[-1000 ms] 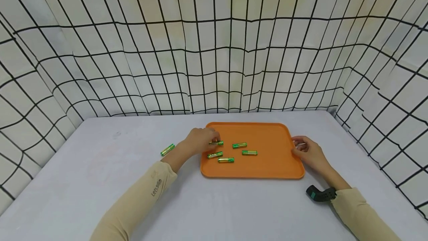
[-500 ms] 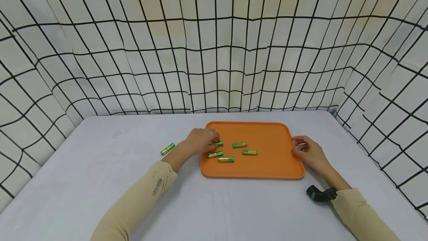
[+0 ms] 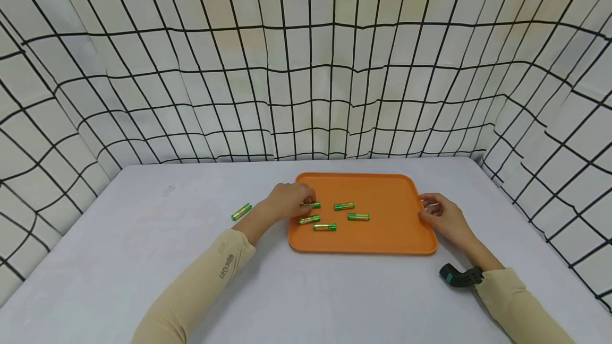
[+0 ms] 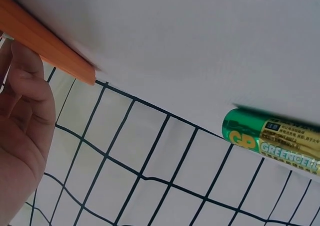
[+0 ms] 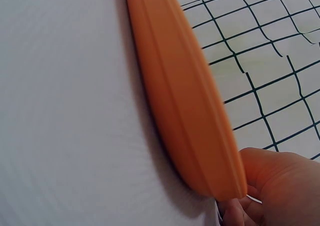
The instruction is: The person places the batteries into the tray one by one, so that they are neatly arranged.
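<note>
An orange tray (image 3: 387, 232) lies on the white table, with several green and gold batteries on it. At its left end my left hand (image 3: 289, 200) pinches a battery (image 3: 313, 205), partly hidden by the fingers. Just in front of that hand lie two batteries, one tilted (image 3: 308, 219) and one level (image 3: 325, 227). Farther right on the tray are another battery (image 3: 344, 206) and a battery (image 3: 358, 216) close by. My right hand (image 3: 444, 219) grips the tray's right edge; in the right wrist view its thumb and fingers (image 5: 255, 168) meet the orange rim.
One loose battery (image 3: 241, 211) lies on the table left of the tray, beside my left forearm; the left wrist view shows its GP label (image 4: 275, 141). White cloth walls with a black grid (image 3: 306, 84) stand behind and at both sides. A black wrist device (image 3: 460, 275) sits on my right wrist.
Both hands, the tray and the batteries keep their places on the table. Only a slight shift of the whole head view shows.
</note>
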`<state>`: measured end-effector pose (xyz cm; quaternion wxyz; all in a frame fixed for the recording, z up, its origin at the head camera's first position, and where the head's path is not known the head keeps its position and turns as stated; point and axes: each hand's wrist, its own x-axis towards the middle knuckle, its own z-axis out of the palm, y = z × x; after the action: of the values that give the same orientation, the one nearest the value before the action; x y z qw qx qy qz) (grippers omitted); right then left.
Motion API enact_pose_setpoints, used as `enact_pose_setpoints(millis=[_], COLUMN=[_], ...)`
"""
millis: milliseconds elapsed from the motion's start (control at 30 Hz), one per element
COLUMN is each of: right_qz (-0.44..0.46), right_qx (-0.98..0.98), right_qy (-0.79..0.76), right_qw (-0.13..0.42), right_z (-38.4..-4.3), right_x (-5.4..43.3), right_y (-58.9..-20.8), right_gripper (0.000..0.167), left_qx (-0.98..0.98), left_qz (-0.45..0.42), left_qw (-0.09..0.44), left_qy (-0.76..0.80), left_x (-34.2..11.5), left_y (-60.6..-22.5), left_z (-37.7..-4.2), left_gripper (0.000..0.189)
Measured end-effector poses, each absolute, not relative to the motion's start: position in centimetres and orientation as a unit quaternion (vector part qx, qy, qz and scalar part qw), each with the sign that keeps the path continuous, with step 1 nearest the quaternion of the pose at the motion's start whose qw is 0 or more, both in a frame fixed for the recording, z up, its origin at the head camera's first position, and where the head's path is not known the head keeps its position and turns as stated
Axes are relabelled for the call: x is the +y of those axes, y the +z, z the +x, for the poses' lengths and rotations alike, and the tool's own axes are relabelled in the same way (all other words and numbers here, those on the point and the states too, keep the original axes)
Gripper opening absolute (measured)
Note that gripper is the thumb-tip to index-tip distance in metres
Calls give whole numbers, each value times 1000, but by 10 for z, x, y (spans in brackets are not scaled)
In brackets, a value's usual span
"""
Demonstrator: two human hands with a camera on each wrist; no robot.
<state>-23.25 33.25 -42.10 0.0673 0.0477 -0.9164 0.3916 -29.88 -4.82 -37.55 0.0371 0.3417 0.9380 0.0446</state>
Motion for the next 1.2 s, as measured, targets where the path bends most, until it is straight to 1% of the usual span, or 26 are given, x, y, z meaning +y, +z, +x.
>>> enact_pose_setpoints(millis=[167, 433, 600, 867, 967, 1200], right_qz=[52, 54, 51, 53, 53, 46], right_qx=[-917, -918, -918, -917, -918, -921], right_qy=[390, 385, 386, 388, 386, 381], right_qw=[69, 73, 73, 72, 73, 72], right_z=[-234, -235, -234, -232, -232, -232], right_x=[332, 333, 333, 334, 334, 332], right_y=[-422, -421, -422, -422, -422, -421], right_gripper=[41, 41, 41, 41, 41, 41], left_qx=[939, 937, 938, 940, 943, 949], left_qz=[337, 337, 332, 323, 316, 298], left_qw=[38, 24, 19, -37, -50, -50], left_qy=[50, 83, 99, 103, 95, 91], left_x=[-51, -56, -60, -80, -89, -108], left_y=[-377, -375, -372, -366, -364, -362], left_z=[-299, -298, -296, -295, -295, -292], left_gripper=[20, 36, 34, 37, 36, 29])
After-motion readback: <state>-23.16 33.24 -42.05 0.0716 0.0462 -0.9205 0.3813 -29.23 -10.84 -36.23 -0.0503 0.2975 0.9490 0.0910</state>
